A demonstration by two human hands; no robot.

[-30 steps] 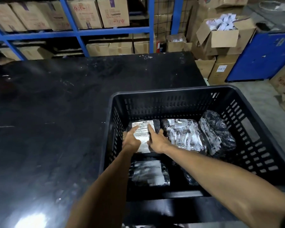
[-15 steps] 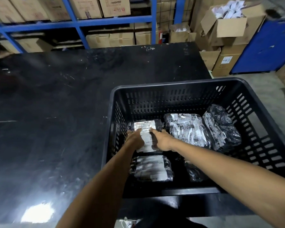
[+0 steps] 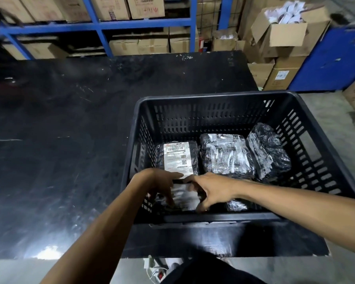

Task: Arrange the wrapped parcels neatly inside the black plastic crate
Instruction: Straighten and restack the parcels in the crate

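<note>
Moved back off the labelled parcel (image 3: 178, 158) toward the near parcel (image 3: 184, 196) by the front wall of the black crate (image 3: 213, 97): left hand (image 3: 162, 185) and right hand (image 3: 211, 191), fingers spread, nothing gripped. Probably light, soft, slick film; best pinched by the edges. Black table (image 3: 59, 140) underneath, shelving (image 3: 98, 27) with cartons behind

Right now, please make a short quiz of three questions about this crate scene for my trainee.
1. True or false: the labelled parcel lies against the crate's left wall.
2. How many parcels form the far row?
3. Both hands reach toward: A) the near-left parcel, B) the table, C) the shelf boxes.

Key: 1 true; 2 three; 3 A. The left hand and right hand are open.
</note>
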